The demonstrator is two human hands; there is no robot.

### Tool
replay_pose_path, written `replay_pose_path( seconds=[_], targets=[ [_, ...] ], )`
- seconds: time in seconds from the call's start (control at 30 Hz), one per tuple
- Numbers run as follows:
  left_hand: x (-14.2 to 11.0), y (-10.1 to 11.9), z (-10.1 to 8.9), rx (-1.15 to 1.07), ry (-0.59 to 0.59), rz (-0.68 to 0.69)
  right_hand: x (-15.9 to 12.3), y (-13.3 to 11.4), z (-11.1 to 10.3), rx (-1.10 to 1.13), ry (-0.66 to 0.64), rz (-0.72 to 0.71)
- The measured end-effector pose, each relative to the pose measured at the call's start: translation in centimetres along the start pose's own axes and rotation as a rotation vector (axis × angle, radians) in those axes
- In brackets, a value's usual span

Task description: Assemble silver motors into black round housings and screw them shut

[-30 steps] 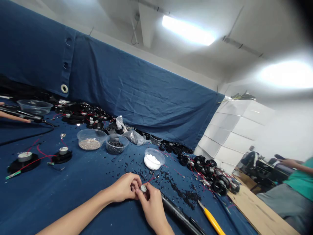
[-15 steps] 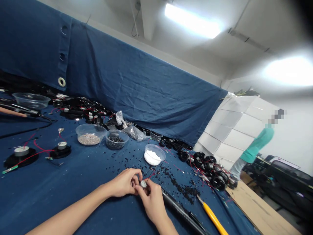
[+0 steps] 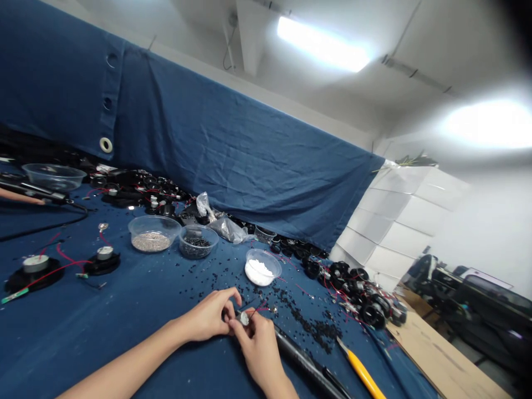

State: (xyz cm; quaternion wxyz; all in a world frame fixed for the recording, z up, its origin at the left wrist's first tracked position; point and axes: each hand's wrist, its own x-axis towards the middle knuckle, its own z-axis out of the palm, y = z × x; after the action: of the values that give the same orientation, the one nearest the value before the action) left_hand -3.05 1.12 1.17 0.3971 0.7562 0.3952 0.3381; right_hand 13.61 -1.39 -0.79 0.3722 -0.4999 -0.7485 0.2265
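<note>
My bare left forearm [image 3: 124, 363] runs in from about seven o'clock to a slim left hand [image 3: 205, 317], and my bare right hand [image 3: 261, 354] sits near six o'clock, with the same long, slender fingers [image 3: 248, 331].

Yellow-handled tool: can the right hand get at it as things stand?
Probably yes: the yellow-handled tool lies nearby, only a long black tool between, though the right hand is busy holding a small silver part.

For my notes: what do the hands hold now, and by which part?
The left hand and right hand pinch a small silver round part by its edge with their fingertips; contact partly hidden.
</note>
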Motion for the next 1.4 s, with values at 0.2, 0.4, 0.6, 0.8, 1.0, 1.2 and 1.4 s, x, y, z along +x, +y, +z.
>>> replay_pose_path(
  seconds=[0.2, 0.4, 0.6, 0.8, 1.0, 1.2, 1.4],
  targets=[
    [0.3, -1.2, 0.4, -0.066, -0.004, -0.029, -0.2, -0.3, -0.2, -0.063, 0.007, -0.072],
    [0.4, -1.9, 0.7, -0.128, -0.011, -0.063, -0.3, -0.4, -0.5, -0.086, -0.036, -0.064],
    [0.4, -1.6, 0.8, -0.128, -0.009, -0.067, -0.3, -0.5, -0.9, -0.151, -0.050, -0.056],
    [0.6, -2.2, 0.9, -0.149, -0.007, -0.076, -0.3, -0.2, -0.7, -0.099, -0.066, -0.070],
    [0.5, -2.7, 0.7, -0.163, -0.021, -0.056, -0.6, 0.9, -0.1, -0.168, 0.004, -0.080],
    [0.2, -2.1, 0.9, -0.195, 0.013, -0.050, -0.1, 0.4, 0.3, -0.001, 0.011, -0.046],
    [0.2, -1.8, 1.2, -0.202, -0.001, -0.051, -0.2, 0.5, 0.5, -0.012, 0.033, -0.043]
  ],
)
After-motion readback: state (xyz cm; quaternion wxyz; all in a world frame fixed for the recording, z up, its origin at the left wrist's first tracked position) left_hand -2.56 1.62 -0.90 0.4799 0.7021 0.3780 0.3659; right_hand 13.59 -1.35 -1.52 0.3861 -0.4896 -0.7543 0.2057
